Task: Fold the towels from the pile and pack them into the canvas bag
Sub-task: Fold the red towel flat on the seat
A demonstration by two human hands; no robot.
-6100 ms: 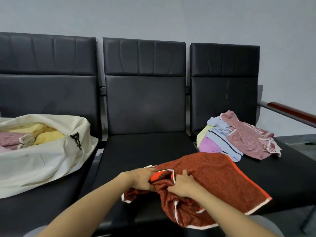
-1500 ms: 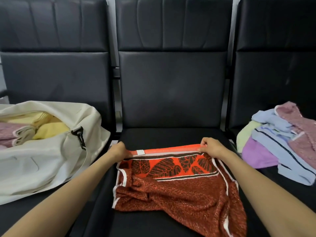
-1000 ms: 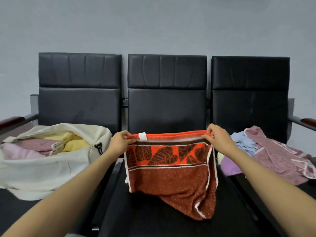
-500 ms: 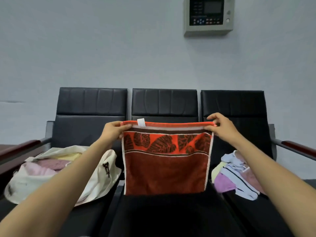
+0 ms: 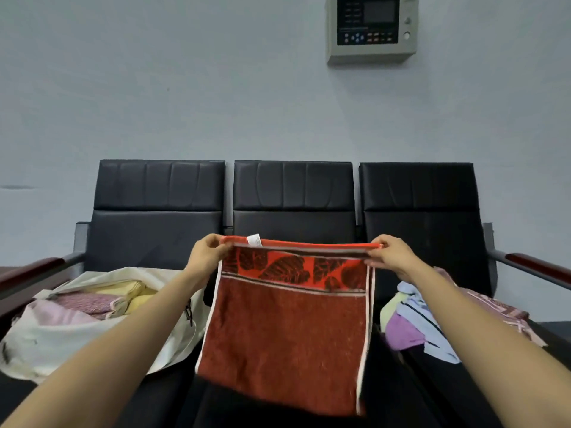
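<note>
Grey wall behind a row of three black seats (image 5: 293, 211). The left hand (image 5: 205, 257) and right hand (image 5: 394, 254) each pinched a top corner of the red towel (image 5: 284, 329), which hung in the air over the middle seat. Canvas bag (image 5: 61, 344) lay on the left seat, part-filled; towel pile (image 5: 417, 322) on the right seat.

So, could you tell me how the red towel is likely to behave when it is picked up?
Probably floppy: the red towel hangs limp from its top edge, which the left hand and right hand pinch at the corners. Likely light for its size, since fingertip pinches alone carry it. Its rough-looking surface probably resists slipping.
</note>
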